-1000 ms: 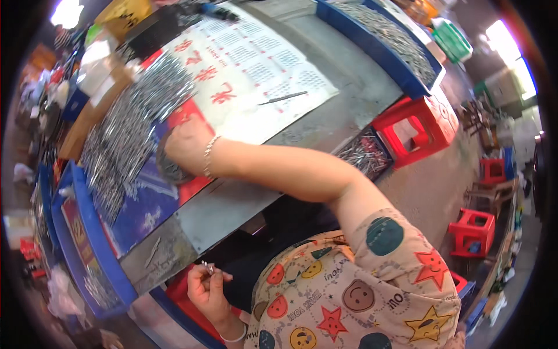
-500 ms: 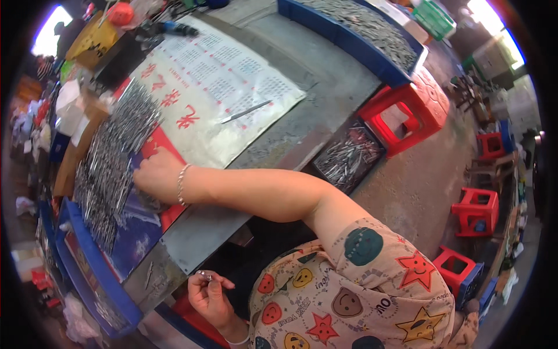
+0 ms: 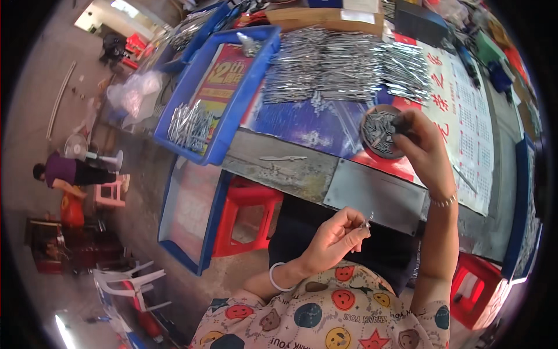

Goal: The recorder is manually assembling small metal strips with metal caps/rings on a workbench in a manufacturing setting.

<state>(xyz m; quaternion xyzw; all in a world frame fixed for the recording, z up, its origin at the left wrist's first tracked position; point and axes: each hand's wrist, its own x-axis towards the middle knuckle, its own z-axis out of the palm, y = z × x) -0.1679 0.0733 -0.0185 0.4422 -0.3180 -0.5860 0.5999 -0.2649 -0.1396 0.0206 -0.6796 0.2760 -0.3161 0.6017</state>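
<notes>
My left hand (image 3: 337,239), with a white bangle at its wrist, is in front of the table edge. Its thumb and fingers pinch small shiny metal parts (image 3: 367,223), too small to name. My right hand (image 3: 427,148) reaches over a round dish (image 3: 365,137) on the table. Its fingers are curled at the dish's right rim, with something dark at their tips that I cannot make out. Small grey metal pieces (image 3: 379,129) fill the dish. Just beyond it, slim metal rods (image 3: 349,67) lie side by side in thick piles.
A blue tray (image 3: 218,148) with metal pieces stands left on the table (image 3: 279,174). Loose slim pieces (image 3: 283,158) lie near the front edge. A calendar sheet (image 3: 465,122) spreads at right. Red stools (image 3: 247,218) stand below. Far left, a person (image 3: 72,174) bends by a fan.
The view has swung round, shifting everything in the picture. The dish, largely hidden by my right hand before, now shows. My left hand still pinches small metal parts.
</notes>
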